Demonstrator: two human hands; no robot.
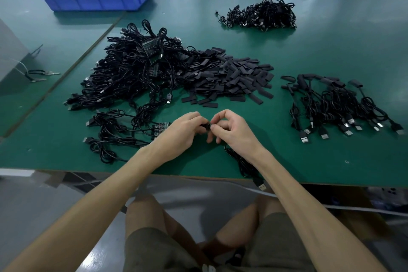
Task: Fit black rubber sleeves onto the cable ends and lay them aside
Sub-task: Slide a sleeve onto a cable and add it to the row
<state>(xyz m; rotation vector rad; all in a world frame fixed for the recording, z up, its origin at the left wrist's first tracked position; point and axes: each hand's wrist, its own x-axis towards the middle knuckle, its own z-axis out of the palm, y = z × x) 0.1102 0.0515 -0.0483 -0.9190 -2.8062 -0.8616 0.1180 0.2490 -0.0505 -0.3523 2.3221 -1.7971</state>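
Fingers [221,115] of left hand [183,131] and right hand [234,130] were pinching a black rubber sleeve [206,127] between them, cable [242,162] trailing below; seemed soft and light, so I'd grip near the tip.

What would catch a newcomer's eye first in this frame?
The big tangle of black cables left of centre on the green table, with a heap of black rubber sleeves spilling out to its right. Nearer the table edge, the left hand and right hand meet, both pinching a small black piece. On the right lies a neater row of sleeved cables.
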